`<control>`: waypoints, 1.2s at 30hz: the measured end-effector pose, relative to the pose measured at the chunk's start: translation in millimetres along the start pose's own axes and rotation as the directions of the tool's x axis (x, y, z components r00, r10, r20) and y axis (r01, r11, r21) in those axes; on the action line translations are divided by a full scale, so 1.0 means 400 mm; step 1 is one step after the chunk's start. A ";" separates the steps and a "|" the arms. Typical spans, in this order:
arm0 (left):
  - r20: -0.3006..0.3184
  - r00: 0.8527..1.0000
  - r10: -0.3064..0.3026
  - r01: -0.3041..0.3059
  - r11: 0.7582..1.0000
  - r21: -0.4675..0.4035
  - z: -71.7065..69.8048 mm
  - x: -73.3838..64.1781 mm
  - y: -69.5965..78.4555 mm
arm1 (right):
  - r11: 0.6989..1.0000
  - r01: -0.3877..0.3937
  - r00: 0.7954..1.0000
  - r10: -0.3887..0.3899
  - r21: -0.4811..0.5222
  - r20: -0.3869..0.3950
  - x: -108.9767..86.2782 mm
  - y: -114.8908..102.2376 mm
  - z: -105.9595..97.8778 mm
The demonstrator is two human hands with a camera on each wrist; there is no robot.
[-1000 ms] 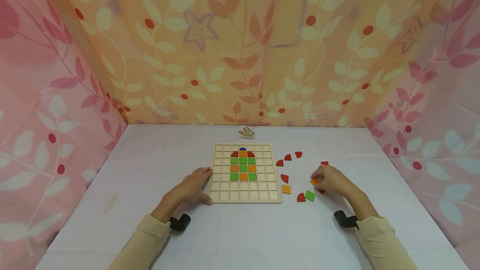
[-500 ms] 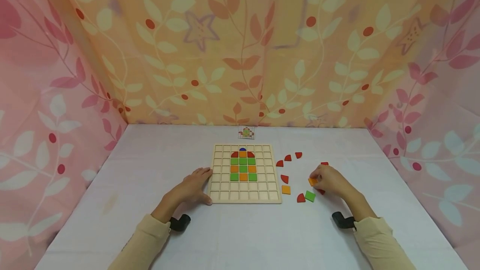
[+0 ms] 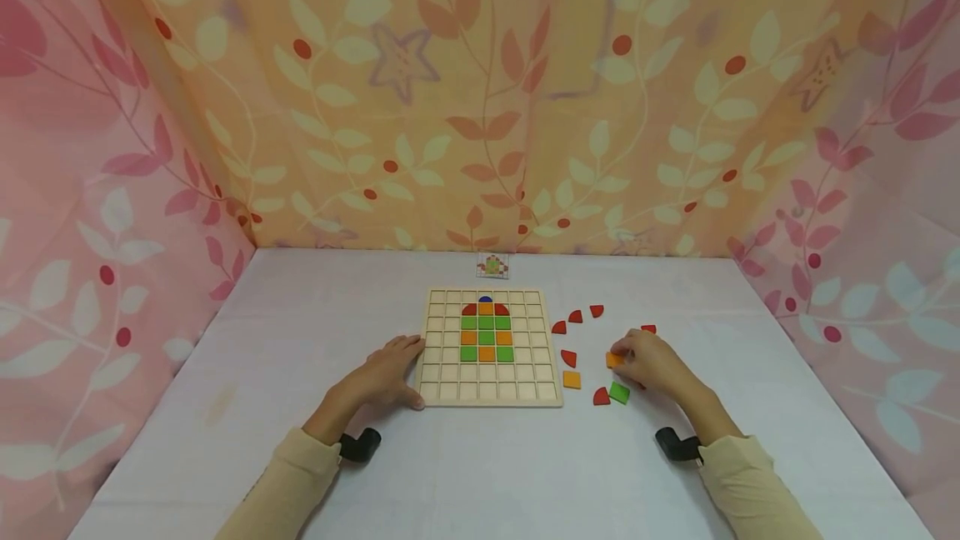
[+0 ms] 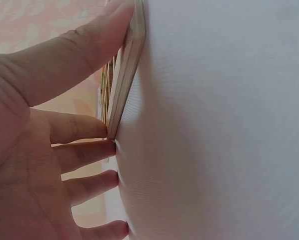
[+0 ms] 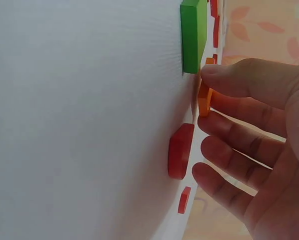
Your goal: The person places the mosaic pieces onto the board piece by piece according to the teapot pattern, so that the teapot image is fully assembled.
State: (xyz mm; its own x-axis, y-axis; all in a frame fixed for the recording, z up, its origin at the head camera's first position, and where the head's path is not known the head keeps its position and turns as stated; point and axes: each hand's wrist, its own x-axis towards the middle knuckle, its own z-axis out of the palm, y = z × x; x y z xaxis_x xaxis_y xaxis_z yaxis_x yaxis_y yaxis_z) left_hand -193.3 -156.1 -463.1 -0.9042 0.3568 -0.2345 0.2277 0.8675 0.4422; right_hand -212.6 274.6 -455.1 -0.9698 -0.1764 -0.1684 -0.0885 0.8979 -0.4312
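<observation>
My right hand (image 3: 651,361) pinches an orange square tile (image 3: 613,360) between thumb and fingers, to the right of the wooden grid board (image 3: 442,390). In the right wrist view the same orange tile (image 5: 205,97) is held just off the white cloth. My left hand (image 3: 386,369) rests at the board's left edge, fingers spread. The left wrist view has its thumb and a fingertip touching the board's side (image 4: 124,82). Green, orange, red and blue pieces form a tower-like pattern in the board's middle columns, a blue half-round piece (image 3: 486,299) at its top.
Between board and right hand lie an orange tile (image 3: 572,380), a green tile (image 3: 618,392) and several red quarter-round pieces (image 3: 568,358). Behind the board is a small picture card (image 3: 492,265). Patterned curtains (image 3: 487,107) enclose the white table.
My right hand has shifted a little left toward the board, carrying the orange tile. The left hand stays at the board's edge.
</observation>
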 end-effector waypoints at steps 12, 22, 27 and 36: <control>0.006 1.000 -0.010 0.010 1.000 -0.009 -0.001 0.000 0.004 | 0.999 0.042 0.997 -0.044 -0.033 -0.062 0.019 -0.040 0.013; 0.007 1.000 -0.005 0.005 1.000 -0.003 -0.002 0.000 0.004 | 0.992 0.117 0.992 -0.119 -0.038 -0.048 0.044 -0.104 0.013; 0.007 1.000 -0.009 0.009 1.000 -0.001 -0.005 -0.002 0.006 | 0.985 0.169 0.985 -0.170 -0.015 -0.044 0.063 -0.139 0.014; 0.008 1.000 -0.015 0.015 1.000 -0.003 -0.003 0.000 0.005 | 0.962 0.273 0.961 -0.274 -0.016 -0.030 0.089 -0.209 0.018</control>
State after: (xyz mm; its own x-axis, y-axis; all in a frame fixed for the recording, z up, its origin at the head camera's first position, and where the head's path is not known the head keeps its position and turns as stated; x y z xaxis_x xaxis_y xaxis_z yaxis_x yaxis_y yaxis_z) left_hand -193.1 -154.7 -461.3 -0.9048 0.3463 -0.2477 0.2127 0.8717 0.4415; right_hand -238.0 190.3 -431.3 -0.9149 -0.4033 -0.0172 -0.3538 0.8217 -0.4469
